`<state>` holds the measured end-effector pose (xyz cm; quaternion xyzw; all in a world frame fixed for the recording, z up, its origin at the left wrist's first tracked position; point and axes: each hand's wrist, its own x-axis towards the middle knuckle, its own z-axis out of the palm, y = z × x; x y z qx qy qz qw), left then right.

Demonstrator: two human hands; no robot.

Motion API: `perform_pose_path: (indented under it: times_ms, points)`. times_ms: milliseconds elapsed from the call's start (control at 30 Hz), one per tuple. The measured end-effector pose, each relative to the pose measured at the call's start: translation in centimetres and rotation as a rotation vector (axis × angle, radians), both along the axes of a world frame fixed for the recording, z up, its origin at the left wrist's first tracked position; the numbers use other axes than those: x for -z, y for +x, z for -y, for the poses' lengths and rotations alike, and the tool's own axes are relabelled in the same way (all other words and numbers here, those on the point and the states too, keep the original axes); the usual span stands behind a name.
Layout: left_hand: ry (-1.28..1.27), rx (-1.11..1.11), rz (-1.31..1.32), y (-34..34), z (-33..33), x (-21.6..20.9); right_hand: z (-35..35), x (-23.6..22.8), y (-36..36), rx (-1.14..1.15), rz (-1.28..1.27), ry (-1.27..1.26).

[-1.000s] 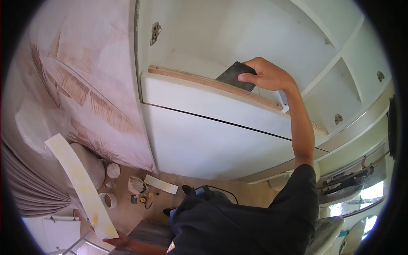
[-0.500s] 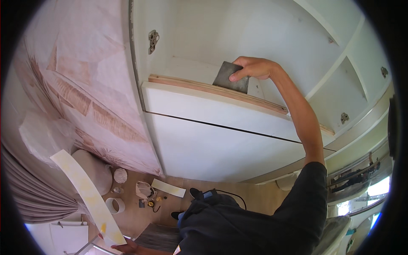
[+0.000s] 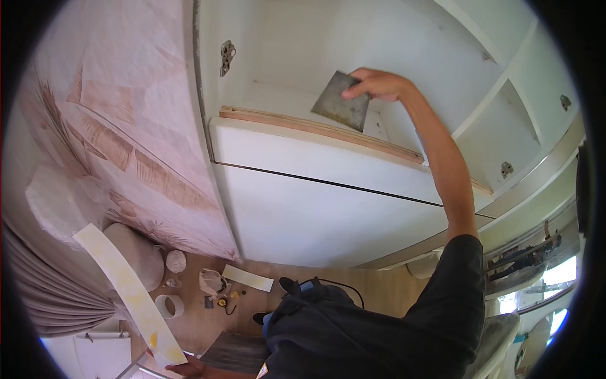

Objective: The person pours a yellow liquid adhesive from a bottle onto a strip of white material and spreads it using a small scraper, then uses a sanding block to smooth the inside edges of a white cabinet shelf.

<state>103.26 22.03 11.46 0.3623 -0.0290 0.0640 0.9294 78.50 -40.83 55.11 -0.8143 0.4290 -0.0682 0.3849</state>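
My right hand pinches a thin, square grey scraper plate by its upper corner. Its lower edge hangs just above or behind the bare wood strip along the front lip of the white cabinet; whether they touch I cannot tell. Low on the left, my left hand grips the lower end of a long white strip. Yellowish smears, apparently glue, mark the strip's face, and its far end sticks up to the left.
Hinges are fixed to the cabinet's inner sides. On the floor lie another white strip, a tape measure, a roll and a plastic bag. A patterned panel and a grey curtain flank the left.
My right hand has risen a little with the scraper plate, lifting it from the wood strip and showing more of its face. My left hand and the white strip stay nearly still.
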Motion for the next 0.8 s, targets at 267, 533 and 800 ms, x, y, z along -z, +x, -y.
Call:
perform_pose_path:
  times_ms: [267,533,800]
  points:
    - [-0.030,-0.009,-0.004,-0.3,-0.7,0.4,2.2,6.7,2.0,-0.171,-0.299,0.322]
    - [-0.062,-0.032,-0.010,-0.9,-1.7,-0.1,-0.1,6.0,2.7,-0.168,-0.234,0.292]
    - [-0.063,-0.045,-0.051,-0.1,-1.4,-0.4,-0.3,0.8,2.1,-0.241,-0.086,0.263]
